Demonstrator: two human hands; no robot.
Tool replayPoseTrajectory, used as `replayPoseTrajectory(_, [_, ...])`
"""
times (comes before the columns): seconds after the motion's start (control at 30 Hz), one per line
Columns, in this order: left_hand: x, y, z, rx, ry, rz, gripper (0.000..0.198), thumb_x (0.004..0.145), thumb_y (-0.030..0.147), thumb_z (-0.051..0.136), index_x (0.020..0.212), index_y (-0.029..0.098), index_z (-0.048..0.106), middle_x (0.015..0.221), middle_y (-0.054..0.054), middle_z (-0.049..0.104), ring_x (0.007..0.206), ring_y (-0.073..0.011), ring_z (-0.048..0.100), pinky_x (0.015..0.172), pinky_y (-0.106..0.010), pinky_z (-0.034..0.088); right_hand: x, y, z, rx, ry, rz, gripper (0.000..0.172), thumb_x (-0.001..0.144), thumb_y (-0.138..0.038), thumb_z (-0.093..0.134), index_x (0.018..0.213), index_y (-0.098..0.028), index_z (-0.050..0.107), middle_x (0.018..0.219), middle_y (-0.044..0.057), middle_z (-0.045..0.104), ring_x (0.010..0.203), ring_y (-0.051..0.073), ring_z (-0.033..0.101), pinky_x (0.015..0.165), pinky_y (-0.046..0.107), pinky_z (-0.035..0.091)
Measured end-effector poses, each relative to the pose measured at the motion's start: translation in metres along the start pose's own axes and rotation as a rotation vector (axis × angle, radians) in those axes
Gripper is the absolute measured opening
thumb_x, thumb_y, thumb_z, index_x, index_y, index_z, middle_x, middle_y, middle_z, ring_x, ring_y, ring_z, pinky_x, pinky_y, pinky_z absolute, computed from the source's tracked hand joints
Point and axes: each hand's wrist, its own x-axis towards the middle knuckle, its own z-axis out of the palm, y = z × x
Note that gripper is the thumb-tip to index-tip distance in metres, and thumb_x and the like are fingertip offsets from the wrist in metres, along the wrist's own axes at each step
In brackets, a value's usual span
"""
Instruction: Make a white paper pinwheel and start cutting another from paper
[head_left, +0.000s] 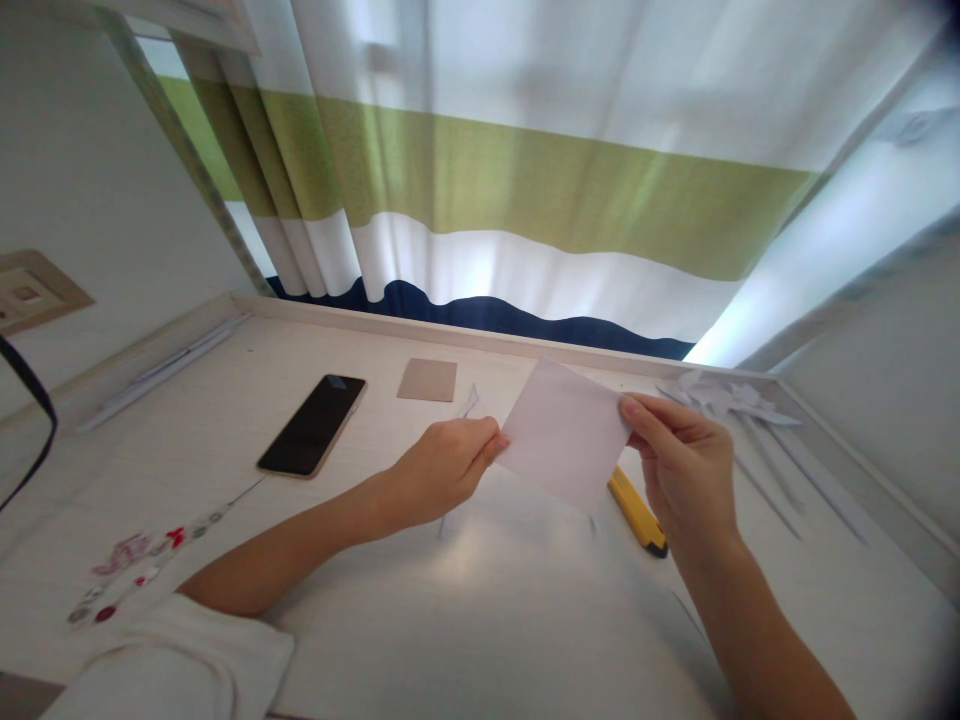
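Observation:
A square sheet of white paper [564, 434] is held up above the pale desk [480, 610], tilted like a diamond. My left hand [444, 467] pinches its left corner with closed fingers. My right hand [686, 470] pinches its right corner between thumb and fingers. A yellow utility knife [636, 512] lies on the desk just below the paper, beside my right hand.
A black phone [313, 424] lies face up at the left. A brown cardboard square [427, 380] sits behind it. Cut white paper shapes and strips [731, 400] lie at the right rear. A striped curtain [525, 190] hangs behind the desk. Stickers [135, 555] mark the left front.

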Motion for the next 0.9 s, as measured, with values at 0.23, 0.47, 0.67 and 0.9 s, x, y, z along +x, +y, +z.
replayPoseTrajectory(0.23, [-0.001, 0.000, 0.001, 0.005, 0.007, -0.021, 0.029, 0.090, 0.027, 0.024, 0.066, 0.018, 0.037, 0.058, 0.002, 0.043, 0.053, -0.0116, 0.042, 0.054, -0.024, 0.031, 0.000, -0.001, 0.000, -0.008, -0.007, 0.001, 0.013, 0.059, -0.024, 0.071, 0.071, -0.020, 0.070, 0.058, 0.000, 0.064, 0.049, 0.010, 0.052, 0.045, 0.023, 0.043])
replayPoseTrajectory(0.47, [0.000, -0.001, -0.001, 0.009, -0.054, 0.000, 0.031, 0.090, 0.029, 0.022, 0.067, 0.018, 0.038, 0.059, 0.002, 0.045, 0.054, -0.0116, 0.043, 0.054, -0.024, 0.029, 0.001, -0.002, -0.001, -0.010, -0.035, 0.022, 0.013, 0.060, -0.025, 0.070, 0.072, -0.020, 0.070, 0.060, 0.000, 0.065, 0.050, 0.010, 0.053, 0.046, 0.022, 0.044])
replayPoseTrajectory(0.67, [-0.002, 0.001, -0.006, -0.065, -0.030, 0.003, 0.031, 0.090, 0.030, 0.027, 0.064, 0.017, 0.037, 0.057, 0.003, 0.044, 0.053, -0.0096, 0.041, 0.052, -0.022, 0.029, 0.001, -0.004, -0.002, -0.004, -0.043, 0.022, 0.013, 0.061, -0.025, 0.070, 0.072, -0.020, 0.070, 0.061, 0.001, 0.066, 0.052, 0.011, 0.055, 0.046, 0.022, 0.044])
replayPoseTrajectory(0.9, [-0.002, 0.004, -0.011, -0.094, -0.025, -0.009, 0.032, 0.088, 0.030, 0.032, 0.061, 0.016, 0.038, 0.054, 0.004, 0.042, 0.051, -0.0079, 0.040, 0.050, -0.020, 0.027, 0.002, -0.004, -0.004, 0.001, -0.070, 0.025, 0.012, 0.062, -0.025, 0.069, 0.073, -0.020, 0.069, 0.064, 0.001, 0.067, 0.054, 0.011, 0.056, 0.047, 0.023, 0.045])
